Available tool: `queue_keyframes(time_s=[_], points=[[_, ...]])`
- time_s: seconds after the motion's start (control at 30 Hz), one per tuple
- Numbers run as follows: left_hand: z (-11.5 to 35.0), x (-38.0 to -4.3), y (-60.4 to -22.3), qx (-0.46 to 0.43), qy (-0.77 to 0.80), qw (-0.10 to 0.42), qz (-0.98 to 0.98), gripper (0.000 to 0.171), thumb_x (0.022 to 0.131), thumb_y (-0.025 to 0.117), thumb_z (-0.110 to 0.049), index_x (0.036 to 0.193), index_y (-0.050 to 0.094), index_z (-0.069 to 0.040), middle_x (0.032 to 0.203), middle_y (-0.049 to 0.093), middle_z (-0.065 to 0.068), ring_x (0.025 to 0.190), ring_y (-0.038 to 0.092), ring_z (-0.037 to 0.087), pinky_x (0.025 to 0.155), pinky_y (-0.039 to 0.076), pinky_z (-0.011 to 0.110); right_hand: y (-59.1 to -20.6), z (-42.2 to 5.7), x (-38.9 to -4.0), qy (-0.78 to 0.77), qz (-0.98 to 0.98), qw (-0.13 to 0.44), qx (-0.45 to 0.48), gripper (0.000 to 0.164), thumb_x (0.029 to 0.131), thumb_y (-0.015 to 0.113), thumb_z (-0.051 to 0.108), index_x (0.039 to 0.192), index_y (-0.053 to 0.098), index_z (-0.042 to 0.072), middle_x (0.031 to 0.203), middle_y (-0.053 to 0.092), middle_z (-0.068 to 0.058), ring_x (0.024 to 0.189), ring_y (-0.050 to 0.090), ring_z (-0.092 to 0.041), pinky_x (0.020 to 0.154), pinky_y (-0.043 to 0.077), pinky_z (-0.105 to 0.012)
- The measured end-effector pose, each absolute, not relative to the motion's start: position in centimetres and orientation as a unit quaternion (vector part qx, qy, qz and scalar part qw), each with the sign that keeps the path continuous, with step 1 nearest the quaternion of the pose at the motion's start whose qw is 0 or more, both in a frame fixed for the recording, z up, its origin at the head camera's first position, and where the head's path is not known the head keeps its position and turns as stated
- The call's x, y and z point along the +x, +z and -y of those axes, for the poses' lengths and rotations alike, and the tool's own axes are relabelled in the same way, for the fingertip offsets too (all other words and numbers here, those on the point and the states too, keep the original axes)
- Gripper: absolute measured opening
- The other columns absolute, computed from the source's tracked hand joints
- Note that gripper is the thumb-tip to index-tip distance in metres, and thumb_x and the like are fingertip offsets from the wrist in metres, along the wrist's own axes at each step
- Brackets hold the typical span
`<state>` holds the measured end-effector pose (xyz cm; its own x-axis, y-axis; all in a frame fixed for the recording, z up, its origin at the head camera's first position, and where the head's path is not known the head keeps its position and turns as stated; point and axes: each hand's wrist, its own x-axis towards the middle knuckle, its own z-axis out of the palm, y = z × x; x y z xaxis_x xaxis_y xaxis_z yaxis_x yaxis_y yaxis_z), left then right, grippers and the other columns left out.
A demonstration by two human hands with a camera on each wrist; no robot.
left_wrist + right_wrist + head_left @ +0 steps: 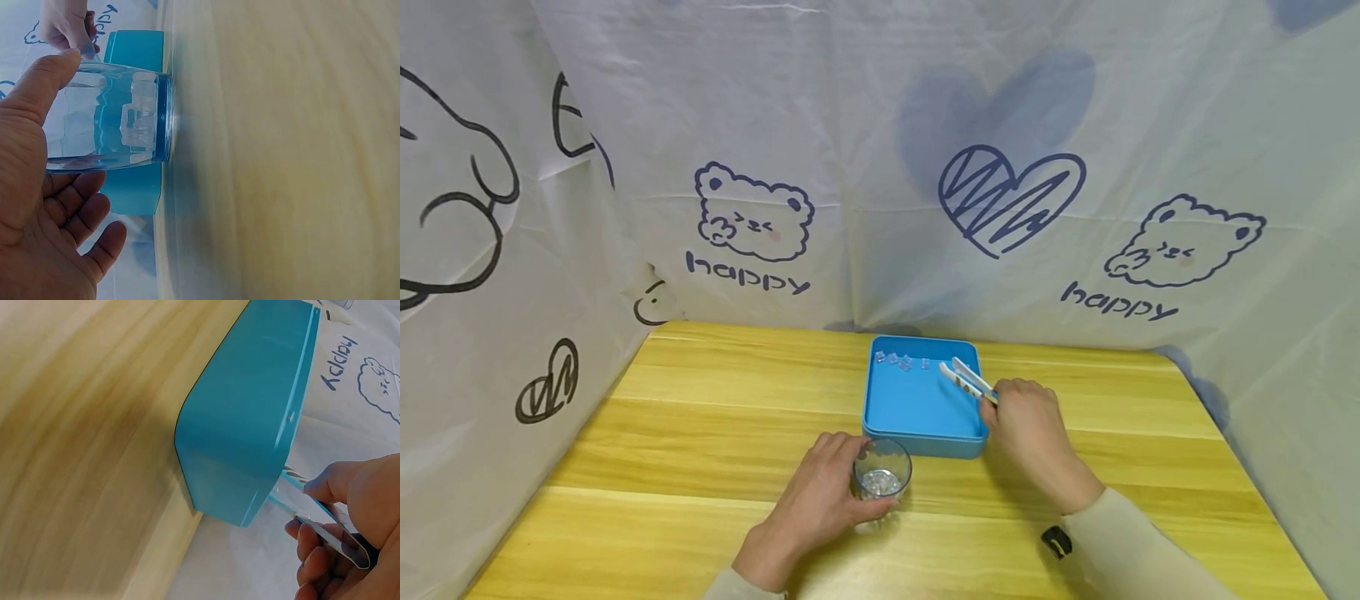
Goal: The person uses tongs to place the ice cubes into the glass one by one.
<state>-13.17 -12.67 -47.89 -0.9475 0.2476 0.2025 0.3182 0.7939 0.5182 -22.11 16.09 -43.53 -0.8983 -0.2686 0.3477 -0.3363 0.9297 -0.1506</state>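
Note:
My left hand (pixel 823 492) curls its thumb and fingers around a clear drinking glass (pixel 882 467) standing on the table; several clear cubes (pixel 139 119) lie in its bottom. In my right hand (pixel 1026 421) is a pair of white tongs (pixel 964 382) with dark marks, pinched between thumb and fingers in the right wrist view. The tongs' tips are parted over the blue box (pixel 917 408), with nothing between them. Several small clear cubes (pixel 906 363) sit in a row along the box's far side, left of the tips.
The wooden table (pixel 700 450) is backed by a white cloth (pixel 865 150) printed with bears and hearts, which also hangs at both sides. A small black object (pixel 1057 542) shows beside the right sleeve. The box stands just beyond the glass.

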Motion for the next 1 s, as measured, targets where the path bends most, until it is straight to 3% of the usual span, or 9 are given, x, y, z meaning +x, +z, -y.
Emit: queue_keyframes(time_s=[0.57,1.0], points=[[12.6,-13.2,-48.0,-0.142,-0.279,0.053,0.948,0.08,0.076,0.09,-0.058,0.134,0.065,-0.009,0.119,0.067,-0.001,0.11,0.055,0.016,0.101,0.051,0.041,-44.7,-13.4,-25.1,0.105,0.982,0.105,0.12,0.03,0.1,0.071,0.026,0.082,0.062,0.004,0.067,0.051,-0.006,0.068,0.053,-0.027,0.072,0.05,-0.047],[12.7,-13.3,-48.1,-0.15,-0.274,0.062,0.948,0.079,0.076,0.091,-0.056,0.133,0.065,-0.008,0.118,0.067,0.001,0.108,0.055,0.016,0.099,0.051,0.042,-45.0,-11.6,-25.8,0.091,0.984,0.103,0.109,0.029,0.099,0.07,0.027,0.083,0.065,0.003,0.068,0.054,-0.006,0.068,0.055,-0.028,0.073,0.052,-0.048]])
